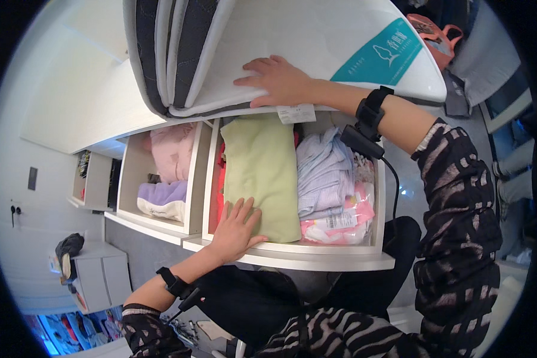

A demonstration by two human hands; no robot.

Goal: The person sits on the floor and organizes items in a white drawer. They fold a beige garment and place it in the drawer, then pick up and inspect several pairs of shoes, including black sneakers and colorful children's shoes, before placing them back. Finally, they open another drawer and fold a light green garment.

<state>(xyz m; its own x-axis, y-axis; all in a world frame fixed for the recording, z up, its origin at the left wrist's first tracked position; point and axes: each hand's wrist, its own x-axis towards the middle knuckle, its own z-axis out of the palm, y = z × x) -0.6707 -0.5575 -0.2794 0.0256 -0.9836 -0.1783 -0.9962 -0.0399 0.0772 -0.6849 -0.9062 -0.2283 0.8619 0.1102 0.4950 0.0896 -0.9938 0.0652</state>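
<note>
My left hand [235, 231] lies flat with fingers spread on a folded light-green cloth [262, 173] in an open white drawer [316, 256]. My right hand [277, 82] is open, its palm and fingers resting on the white mattress [316, 36] above the drawer's far end. Beside the green cloth are folded blue-and-white striped clothes [325, 170]. Nearer the drawer front sits a clear plastic package with pink contents [343, 221]. Some red fabric [219, 185] shows along the green cloth's left edge. The mattress overhangs the far part of the drawer and hides it.
To the left another drawer [125, 179] stands open, holding pink fabric [172, 152] and a purple-and-cream bundle [162, 200]. Further left is a grey-white cabinet [104, 274]. A coral bag [438, 45] lies at the far right. A black cable [395, 191] hangs from my right wrist.
</note>
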